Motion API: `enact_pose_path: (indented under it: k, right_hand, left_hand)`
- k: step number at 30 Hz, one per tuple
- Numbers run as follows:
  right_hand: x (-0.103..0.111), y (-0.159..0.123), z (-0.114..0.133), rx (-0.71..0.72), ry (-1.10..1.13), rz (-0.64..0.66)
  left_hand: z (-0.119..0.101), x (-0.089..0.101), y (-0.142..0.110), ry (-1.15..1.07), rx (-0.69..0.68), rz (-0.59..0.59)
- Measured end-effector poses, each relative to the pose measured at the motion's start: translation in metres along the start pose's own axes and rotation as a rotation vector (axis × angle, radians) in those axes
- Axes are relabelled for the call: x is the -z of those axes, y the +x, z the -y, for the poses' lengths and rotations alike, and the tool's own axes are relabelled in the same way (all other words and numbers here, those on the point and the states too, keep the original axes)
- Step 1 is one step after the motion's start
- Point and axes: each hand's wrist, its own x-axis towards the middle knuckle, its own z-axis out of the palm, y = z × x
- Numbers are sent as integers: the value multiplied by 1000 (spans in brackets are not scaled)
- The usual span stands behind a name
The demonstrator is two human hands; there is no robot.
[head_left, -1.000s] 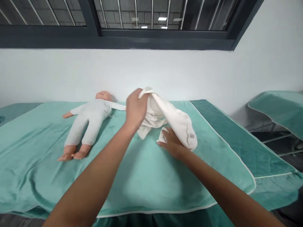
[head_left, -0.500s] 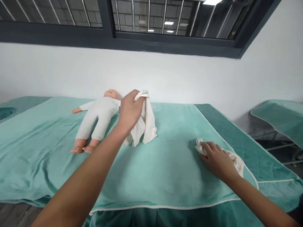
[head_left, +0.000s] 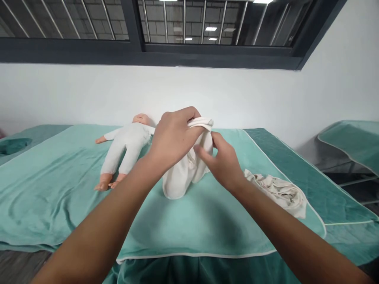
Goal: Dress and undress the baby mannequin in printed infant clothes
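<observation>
Raised over the middle of the bed, a small white baby garment (head_left: 181, 179) hangs in loose folds. My left hand (head_left: 177, 136) is closed round its gathered top edge. On its right side, my right hand (head_left: 223, 161) pinches the cloth between thumb and fingers; the fingertips are partly hidden. Whether the garment is trousers or a top I cannot tell. To the right lies a second white cloth garment (head_left: 280, 193), crumpled on the blanket and apart from both hands. A baby doll (head_left: 127, 144) in a white suit lies on its back to the left.
A pale green blanket (head_left: 189, 232) with white piping covers the bed, over a darker green quilted cover (head_left: 328, 201). Behind stands a white wall (head_left: 97, 94) below a dark-framed, barred window (head_left: 222, 58). Another green-covered surface (head_left: 352, 140) stands at the far right.
My right hand has let go of the crumpled garment on the right and moved left to grip the raised one. My left hand has shifted slightly right with it.
</observation>
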Motion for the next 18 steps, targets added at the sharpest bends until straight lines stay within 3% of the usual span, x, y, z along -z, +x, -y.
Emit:
enact_pose_path:
  k: [3, 5, 8, 11, 16, 18]
  right_hand:
    - [1, 24, 3, -14, 33, -72]
    - [9, 33, 4, 11, 119, -34]
    - [24, 38, 12, 51, 290, 141]
    - [35, 39, 23, 3, 436, 266]
    - [46, 40, 28, -80, 545, 502]
    - [52, 40, 25, -75, 567, 538]
  left_hand:
    - [2, 14, -1, 109, -64, -72]
    - [8, 21, -1, 178, -102, -104]
    - [14, 23, -2, 216, -140, -80]
    - [12, 21, -3, 208, -126, -27]
    - [3, 21, -5, 267, -175, 50]
    - [2, 24, -7, 306, -223, 42]
